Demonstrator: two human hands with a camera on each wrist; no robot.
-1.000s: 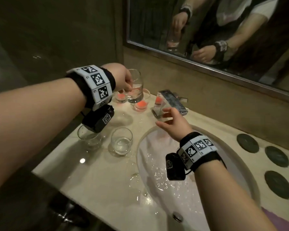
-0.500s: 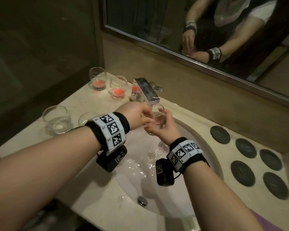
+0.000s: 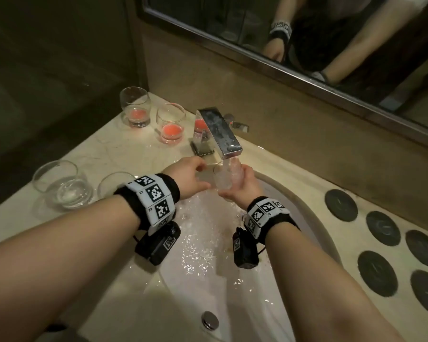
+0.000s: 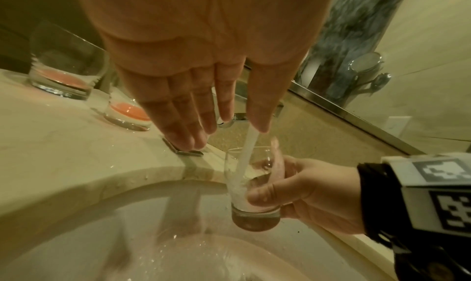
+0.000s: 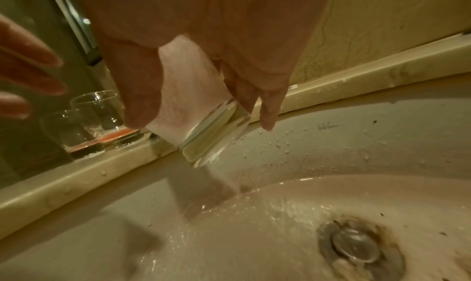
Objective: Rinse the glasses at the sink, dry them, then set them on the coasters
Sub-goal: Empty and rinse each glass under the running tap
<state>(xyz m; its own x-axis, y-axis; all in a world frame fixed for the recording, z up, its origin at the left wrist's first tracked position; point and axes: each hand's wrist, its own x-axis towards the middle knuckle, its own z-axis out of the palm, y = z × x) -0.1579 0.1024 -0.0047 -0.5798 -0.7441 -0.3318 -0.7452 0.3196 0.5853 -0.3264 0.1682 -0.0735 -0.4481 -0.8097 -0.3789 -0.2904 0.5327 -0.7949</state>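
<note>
Right hand [image 3: 242, 185] gripping clear tumbler glass [image 4: 251, 186], rinsing under chrome faucet [image 3: 219, 132]; left hand [image 3: 187, 178] hovering, fingers relaxed; drying, round dark coasters [image 3: 341, 205] pending.

Head cam looks down from above at the sink [image 3: 314, 218], both forearms in frame. Left wrist cam sits close under the palm, facing the tap [image 4: 239, 118]. Right wrist cam, close, faces the basin. All 3 share the glass [image 3: 224, 180].
</note>
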